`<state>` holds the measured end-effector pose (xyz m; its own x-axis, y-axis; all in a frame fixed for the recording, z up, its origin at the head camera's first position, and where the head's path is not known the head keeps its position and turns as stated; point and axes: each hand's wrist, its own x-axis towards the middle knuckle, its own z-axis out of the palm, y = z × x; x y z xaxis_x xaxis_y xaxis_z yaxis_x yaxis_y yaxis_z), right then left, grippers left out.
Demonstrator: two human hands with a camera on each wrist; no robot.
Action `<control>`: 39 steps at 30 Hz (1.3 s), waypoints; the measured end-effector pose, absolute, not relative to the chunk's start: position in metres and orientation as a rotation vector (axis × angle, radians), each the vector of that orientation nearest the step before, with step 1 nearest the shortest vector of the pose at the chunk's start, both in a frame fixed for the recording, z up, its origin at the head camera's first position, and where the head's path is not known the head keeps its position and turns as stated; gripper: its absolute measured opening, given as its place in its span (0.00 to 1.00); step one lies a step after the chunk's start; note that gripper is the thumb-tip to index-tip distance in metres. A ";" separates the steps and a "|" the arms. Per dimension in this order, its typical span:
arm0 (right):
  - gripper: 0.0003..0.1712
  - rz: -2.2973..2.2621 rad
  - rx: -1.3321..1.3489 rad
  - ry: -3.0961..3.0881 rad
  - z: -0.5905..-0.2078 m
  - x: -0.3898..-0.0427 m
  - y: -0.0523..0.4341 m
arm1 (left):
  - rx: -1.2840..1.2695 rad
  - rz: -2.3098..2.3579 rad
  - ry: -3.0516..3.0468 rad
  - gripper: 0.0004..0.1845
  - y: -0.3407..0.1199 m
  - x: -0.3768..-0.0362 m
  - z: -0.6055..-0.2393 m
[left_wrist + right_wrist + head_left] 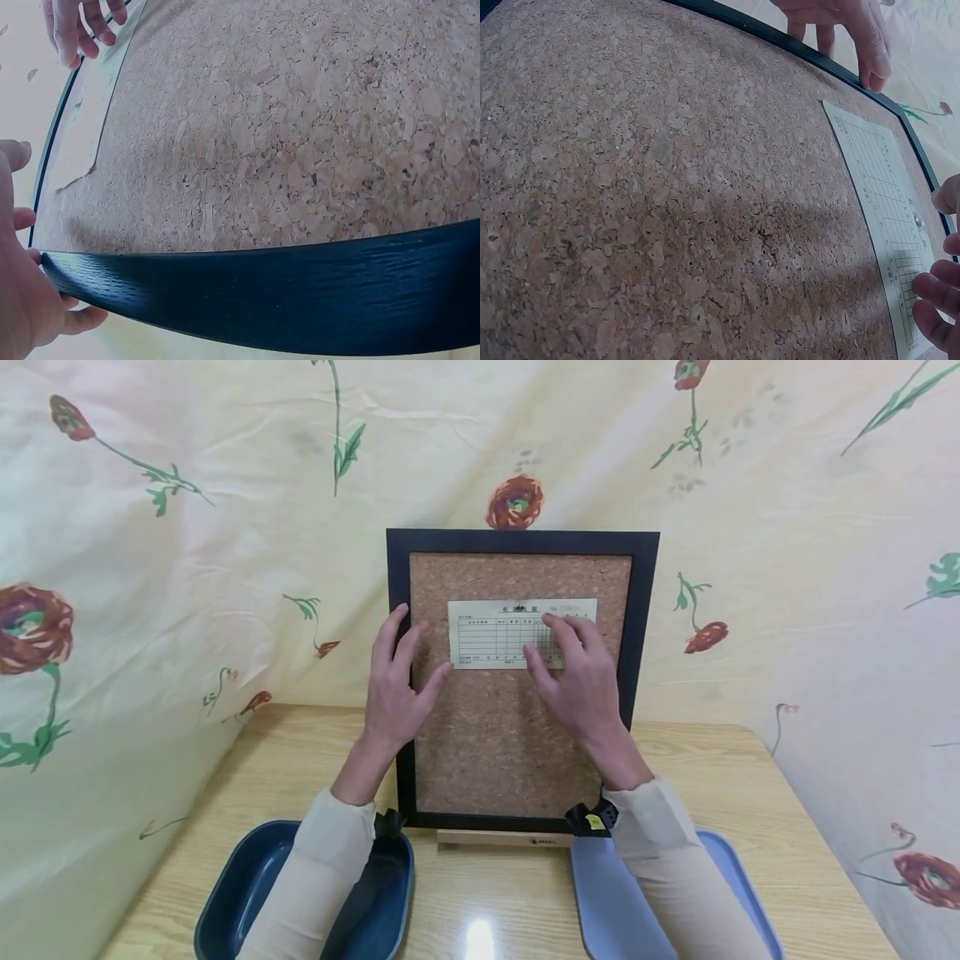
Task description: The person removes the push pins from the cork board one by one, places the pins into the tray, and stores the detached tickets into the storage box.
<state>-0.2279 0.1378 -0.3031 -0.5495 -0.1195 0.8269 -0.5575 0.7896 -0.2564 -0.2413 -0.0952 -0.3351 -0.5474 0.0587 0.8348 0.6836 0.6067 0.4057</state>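
A cork board [480, 743] in a black frame [525, 542] stands upright. A printed form slip [480, 639] lies flat against its upper part, with a small clear or metallic pin [920, 220] at the slip's top middle. My left hand [397, 693] holds the frame's left side, some fingers behind the edge and others in front; its thumb points toward the slip. My right hand [581, 681] hovers before the slip's right half, fingers relaxed and bent, nothing seen between them. Whether its fingertips touch the paper is hard to tell.
The board stands on a wooden base strip [502, 838] on a light wood table [750, 793]. A dark blue tray [251, 843] is under my left forearm, a lighter blue tray [611, 902] under the right. Flowered cloth [225, 568] hangs behind.
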 end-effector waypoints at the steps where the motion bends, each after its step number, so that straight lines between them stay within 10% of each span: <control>1: 0.24 0.630 0.502 -2.102 -0.303 -0.228 0.137 | -0.587 -0.951 -1.993 0.27 -0.095 -0.242 -0.335; 39: 0.22 0.536 0.448 -2.118 -0.295 -0.242 0.124 | -0.364 -1.004 -1.911 0.20 -0.062 -0.254 -0.335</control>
